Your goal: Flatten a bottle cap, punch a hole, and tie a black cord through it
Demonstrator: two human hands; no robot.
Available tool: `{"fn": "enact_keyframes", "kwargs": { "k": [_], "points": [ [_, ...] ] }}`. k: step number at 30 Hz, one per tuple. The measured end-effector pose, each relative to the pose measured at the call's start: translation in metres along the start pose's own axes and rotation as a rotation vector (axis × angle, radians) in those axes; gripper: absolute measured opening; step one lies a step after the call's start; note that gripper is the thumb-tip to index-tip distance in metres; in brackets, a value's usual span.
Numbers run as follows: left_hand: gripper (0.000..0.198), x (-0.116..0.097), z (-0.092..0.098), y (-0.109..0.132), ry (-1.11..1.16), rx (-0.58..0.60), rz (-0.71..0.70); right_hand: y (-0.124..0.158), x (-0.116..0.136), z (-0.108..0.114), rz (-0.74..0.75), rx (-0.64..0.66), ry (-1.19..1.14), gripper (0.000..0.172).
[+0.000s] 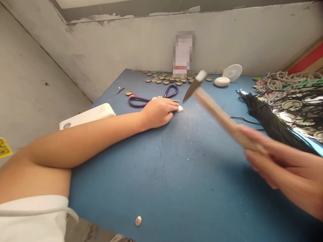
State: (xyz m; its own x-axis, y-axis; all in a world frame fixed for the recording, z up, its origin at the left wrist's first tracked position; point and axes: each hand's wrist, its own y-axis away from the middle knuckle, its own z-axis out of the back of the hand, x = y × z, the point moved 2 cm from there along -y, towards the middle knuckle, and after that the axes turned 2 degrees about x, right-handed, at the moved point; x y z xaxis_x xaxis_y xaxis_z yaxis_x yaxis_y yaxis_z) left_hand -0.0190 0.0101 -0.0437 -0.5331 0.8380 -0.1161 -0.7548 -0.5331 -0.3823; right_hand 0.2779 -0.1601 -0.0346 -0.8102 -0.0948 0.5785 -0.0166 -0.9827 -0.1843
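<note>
My right hand (280,164) is wrapped round the wooden handle of a hammer (219,117), raised above the table and smeared by motion. The hammer's dark metal head tilts over the table, just right of a bottle cap (180,109). My left hand (160,111) rests on the table with its fingertips closed on the cap's left edge, holding it down. What lies under those fingers is hidden. Directly behind my left hand are scissors (140,101) with dark blue handles, their blade tips showing past my knuckles.
Several bottle caps (166,82) lie scattered along the back of the blue table (151,188). A white power bank (88,116) sits left. Black cords (272,117) and corded caps are heaped at right. A white oval object (222,81) stands near the wall; a small round piece (138,220) is in front.
</note>
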Motion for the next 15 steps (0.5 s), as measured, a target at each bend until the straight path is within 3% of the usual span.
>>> {"fn": "enact_keyframes", "kwargs": {
  "k": [3,9,13,15],
  "points": [
    [0.044,-0.001,0.001,-0.001,-0.004,0.007,-0.007,-0.003,-0.003,-0.006,-0.017,0.145,-0.054,0.052],
    [0.045,-0.001,0.0,0.0,-0.03,0.012,0.03,-0.002,0.009,0.004,-0.064,-0.078,-0.085,0.055],
    [0.042,0.0,-0.001,0.0,-0.022,0.021,0.029,-0.006,0.012,-0.001,-0.034,0.109,-0.075,0.053],
    [0.043,0.0,-0.001,0.0,-0.016,0.019,0.03,-0.004,0.011,-0.002,-0.043,0.076,-0.103,0.053]
  ]
}}
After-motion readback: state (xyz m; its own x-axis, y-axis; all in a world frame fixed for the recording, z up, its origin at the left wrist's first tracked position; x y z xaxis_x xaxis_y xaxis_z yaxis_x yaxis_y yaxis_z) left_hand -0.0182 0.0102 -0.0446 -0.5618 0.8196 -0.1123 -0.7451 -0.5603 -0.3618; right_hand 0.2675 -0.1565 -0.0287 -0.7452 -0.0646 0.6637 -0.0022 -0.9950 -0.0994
